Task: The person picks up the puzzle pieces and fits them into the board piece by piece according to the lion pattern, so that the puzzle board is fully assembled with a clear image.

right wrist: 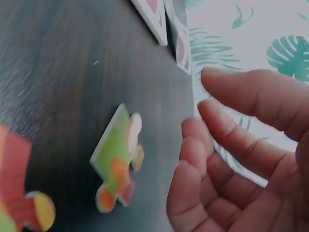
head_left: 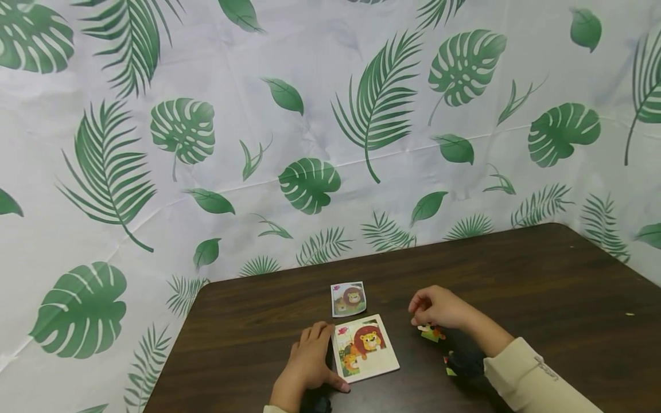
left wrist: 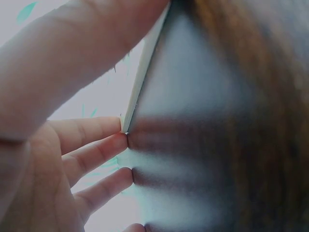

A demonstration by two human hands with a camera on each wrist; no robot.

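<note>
A square puzzle board (head_left: 381, 360) with a lion picture lies on the table, pale where its lower right part is bare. My left hand (head_left: 308, 357) is along the board's left edge, fingers extended. Its thumb (left wrist: 72, 58) touches the near left corner, and the index fingertip meets the edge's far end. My right hand (head_left: 445, 308) hovers above the table with loosely bent fingers and a gap at the thumb; the right wrist view shows nothing held. Near it lies a green and orange puzzle piece (right wrist: 114, 157). A red puzzle piece (right wrist: 17, 169) with a yellow knob lies nearer.
A small lion picture card (head_left: 348, 299) lies just beyond the board. The dark wooden table (head_left: 542, 275) extends right, and a leaf-printed white cloth (head_left: 310, 132) hangs behind it. My right wrist camera (head_left: 465, 363) partly covers the nearer loose piece.
</note>
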